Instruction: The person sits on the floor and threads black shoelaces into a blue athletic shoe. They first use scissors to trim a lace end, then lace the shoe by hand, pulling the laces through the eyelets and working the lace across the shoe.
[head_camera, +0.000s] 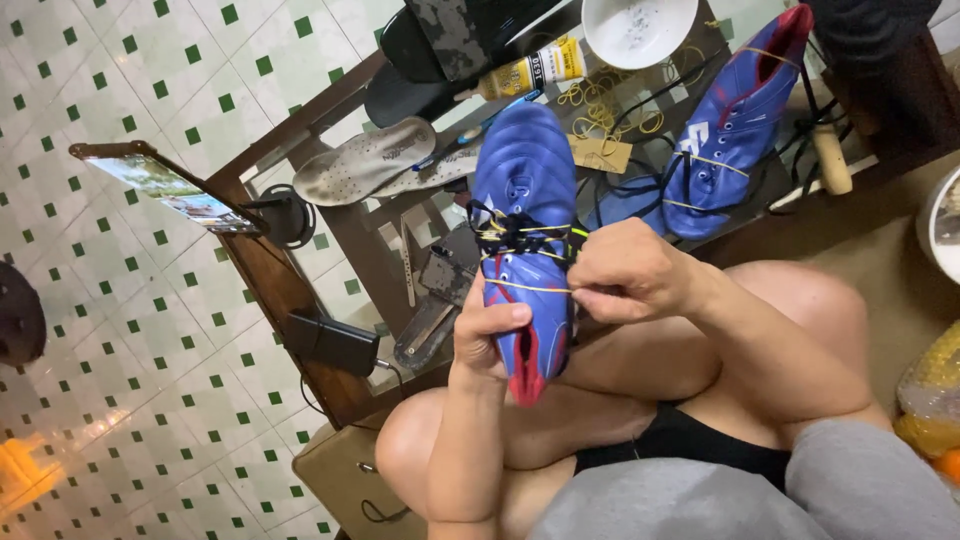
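Observation:
A blue football boot (524, 180) with red trim points away from me, held over my knees. My left hand (484, 335) grips its heel end from below, thumb lying across the side. My right hand (626, 272) pinches a yellow rubber band (520, 287) stretched around the boot's middle, near the dark laces. The matching second blue boot (735, 120), also wrapped in yellow bands, lies on the glass-topped table (300, 300) to the right.
On the table lie grey insoles (365, 160), a glue bottle (530, 70), a white bowl (638, 28), loose rubber bands (600, 105) and a wooden-handled tool (830, 160). A phone (165, 187) stands on a holder at the left edge. Green-and-white tiled floor lies beyond.

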